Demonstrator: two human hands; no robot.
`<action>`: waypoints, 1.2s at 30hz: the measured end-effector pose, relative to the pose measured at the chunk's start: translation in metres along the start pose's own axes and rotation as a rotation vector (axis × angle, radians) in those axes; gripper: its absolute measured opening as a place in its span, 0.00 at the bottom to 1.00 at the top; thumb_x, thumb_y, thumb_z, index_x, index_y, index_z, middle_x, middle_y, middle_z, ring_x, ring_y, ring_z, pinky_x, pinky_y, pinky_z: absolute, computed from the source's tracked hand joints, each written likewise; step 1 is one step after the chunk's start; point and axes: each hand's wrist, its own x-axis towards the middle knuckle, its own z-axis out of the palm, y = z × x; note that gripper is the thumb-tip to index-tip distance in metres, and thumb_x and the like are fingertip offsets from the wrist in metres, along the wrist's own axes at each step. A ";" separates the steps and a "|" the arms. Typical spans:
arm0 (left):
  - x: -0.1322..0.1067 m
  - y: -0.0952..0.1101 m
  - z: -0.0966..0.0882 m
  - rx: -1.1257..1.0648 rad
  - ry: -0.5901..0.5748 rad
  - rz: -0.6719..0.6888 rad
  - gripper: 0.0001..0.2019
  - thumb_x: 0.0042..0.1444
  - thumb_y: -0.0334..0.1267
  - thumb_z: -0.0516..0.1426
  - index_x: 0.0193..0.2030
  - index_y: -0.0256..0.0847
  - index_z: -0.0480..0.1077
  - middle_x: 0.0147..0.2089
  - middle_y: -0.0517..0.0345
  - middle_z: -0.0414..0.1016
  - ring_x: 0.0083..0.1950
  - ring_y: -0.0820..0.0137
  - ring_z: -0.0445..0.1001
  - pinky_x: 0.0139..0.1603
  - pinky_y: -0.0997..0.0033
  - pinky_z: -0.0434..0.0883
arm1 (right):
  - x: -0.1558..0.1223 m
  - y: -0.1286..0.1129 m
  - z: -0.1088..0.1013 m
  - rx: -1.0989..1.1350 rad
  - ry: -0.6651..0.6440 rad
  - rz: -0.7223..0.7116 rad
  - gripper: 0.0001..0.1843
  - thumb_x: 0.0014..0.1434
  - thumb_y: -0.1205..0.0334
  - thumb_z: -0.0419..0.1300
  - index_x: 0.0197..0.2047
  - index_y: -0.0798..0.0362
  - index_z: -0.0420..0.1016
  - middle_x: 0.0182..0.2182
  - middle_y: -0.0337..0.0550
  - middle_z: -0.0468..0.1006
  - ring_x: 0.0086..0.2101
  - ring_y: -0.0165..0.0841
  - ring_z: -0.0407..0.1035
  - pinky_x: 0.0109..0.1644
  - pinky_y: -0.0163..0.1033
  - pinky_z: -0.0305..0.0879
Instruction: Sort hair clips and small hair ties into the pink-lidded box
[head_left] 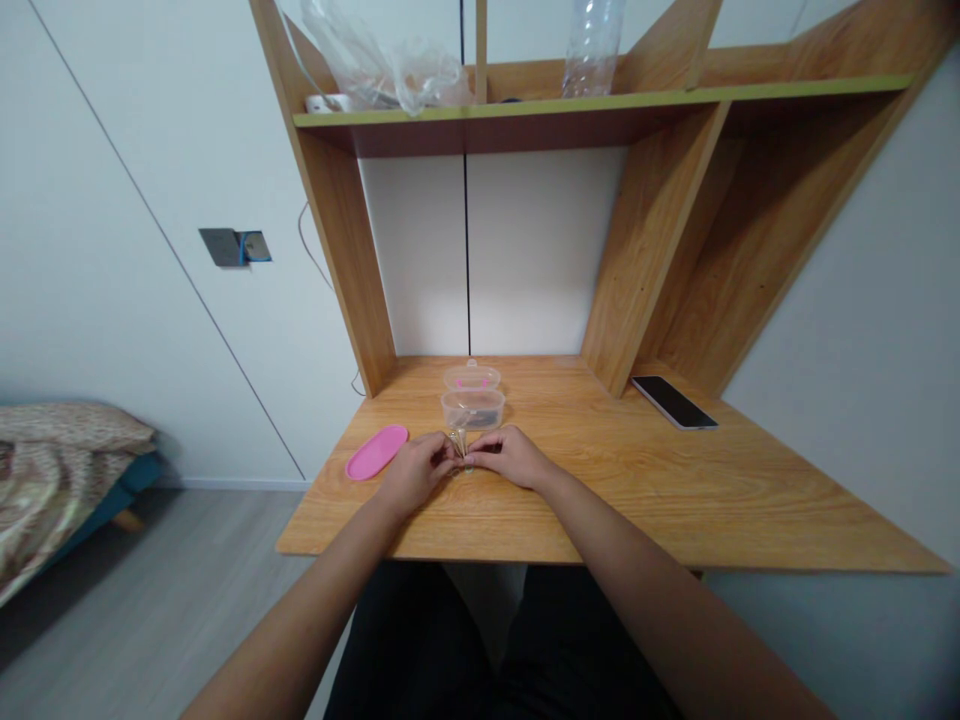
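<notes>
Both my hands rest on the wooden desk point(637, 480), fingertips meeting in the middle. My left hand point(416, 470) and my right hand point(510, 455) are closed in pinches on a small bundle of thin metal pieces point(459, 445), too small to name. Just behind the hands stands an open clear plastic container point(472, 408) with dark contents. A second clear container point(471, 378) sits right behind it. A pink oval lid point(376, 451) lies flat on the desk to the left of my left hand.
A dark phone point(673, 401) lies on the desk at the right, near the slanted wooden divider. The shelf point(600, 103) above carries a clear plastic bag point(390, 70) and a clear bottle point(592, 45). A bed point(60, 470) stands at the far left.
</notes>
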 end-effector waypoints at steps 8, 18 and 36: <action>-0.001 0.001 0.000 0.033 0.020 0.028 0.10 0.58 0.36 0.63 0.30 0.42 0.66 0.31 0.58 0.76 0.33 0.69 0.74 0.34 0.72 0.67 | -0.001 -0.002 0.004 0.006 0.074 0.033 0.15 0.51 0.50 0.70 0.30 0.55 0.79 0.26 0.40 0.79 0.26 0.30 0.68 0.32 0.35 0.64; 0.000 -0.002 0.001 0.079 0.048 0.031 0.07 0.56 0.28 0.59 0.31 0.42 0.66 0.34 0.57 0.77 0.36 0.67 0.74 0.37 0.70 0.67 | 0.003 -0.001 -0.003 -0.075 0.534 -0.015 0.16 0.53 0.49 0.66 0.33 0.55 0.79 0.26 0.43 0.78 0.24 0.31 0.65 0.28 0.36 0.59; 0.002 -0.001 -0.003 0.150 0.118 0.001 0.07 0.55 0.26 0.58 0.32 0.43 0.66 0.31 0.59 0.74 0.33 0.67 0.70 0.35 0.70 0.64 | 0.020 0.006 -0.027 -0.510 0.803 -0.170 0.12 0.62 0.55 0.62 0.41 0.52 0.83 0.38 0.49 0.74 0.41 0.41 0.69 0.48 0.44 0.66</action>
